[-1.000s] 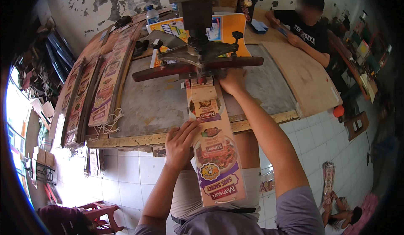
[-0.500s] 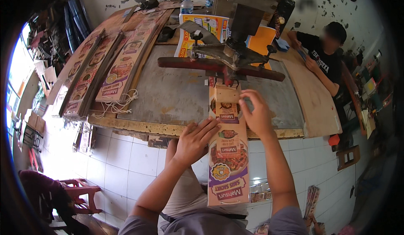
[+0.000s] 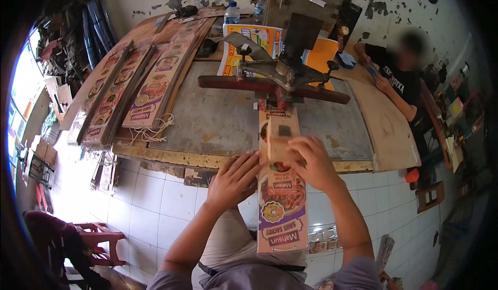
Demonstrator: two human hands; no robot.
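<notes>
A long printed cardboard strip (image 3: 282,217) in orange and purple lies from under the machine's arms, over the table's front edge, down towards my lap. My left hand (image 3: 233,181) rests with fingers stretched out and together at the strip's left edge, by the table edge. Above the strip my right hand (image 3: 314,163) grips a small light wooden block (image 3: 278,147), somewhat blurred, with a dark square patch at its far end. Just beyond it is the hand press (image 3: 282,85), with red-brown cross arms and dark screw knobs.
A grey metal plate (image 3: 202,119) covers the tabletop. Stacks of printed strips (image 3: 155,93) with white strings (image 3: 155,129) lie at the left. Water bottles (image 3: 232,14) and colourful printed sheets (image 3: 233,61) are behind the press. A person in a black shirt (image 3: 399,77) sits at the right.
My right hand has closed on the wooden block and drawn it back towards me, away from the press. My left hand has shifted slightly left and nearer to me.
</notes>
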